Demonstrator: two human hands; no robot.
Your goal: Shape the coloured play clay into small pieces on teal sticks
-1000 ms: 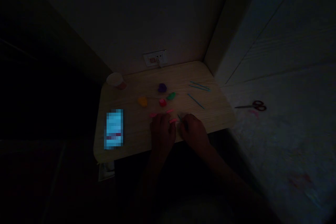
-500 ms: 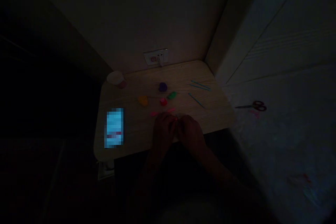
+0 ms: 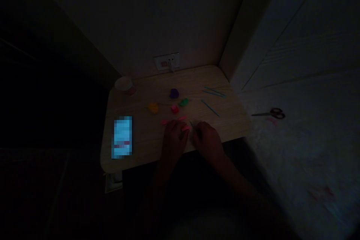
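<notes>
In dim light, my left hand point(image 3: 174, 137) is closed at the table's near edge, its fingertips on a small pink strip of modelling clay point(image 3: 185, 128). Just right of it, my right hand point(image 3: 207, 137) pinches a thin green stick point(image 3: 191, 123), whose tip points away from me. A small gap separates the two hands. Beyond my left fingers lie another pink clay strip point(image 3: 181, 118) and a pink piece point(image 3: 164, 122). Farther back sit a red clay lump point(image 3: 174, 109), a green lump point(image 3: 183, 102), a purple lump point(image 3: 174, 93) and a yellow-orange lump point(image 3: 153, 108).
Several thin blue-green sticks point(image 3: 210, 108) rest on the right of the wooden table point(image 3: 140, 146). A bright phone-like screen point(image 3: 122, 137), blurred out, lies at left; a cup point(image 3: 123, 84) stands behind it. Scissors point(image 3: 271, 114) lie on the pale surface at right. A wall socket point(image 3: 167, 61) is behind.
My hands came together over the pink strip half a second ago, hiding most of it. Now my right hand has drawn back to the right with the green stick, and the strip shows again.
</notes>
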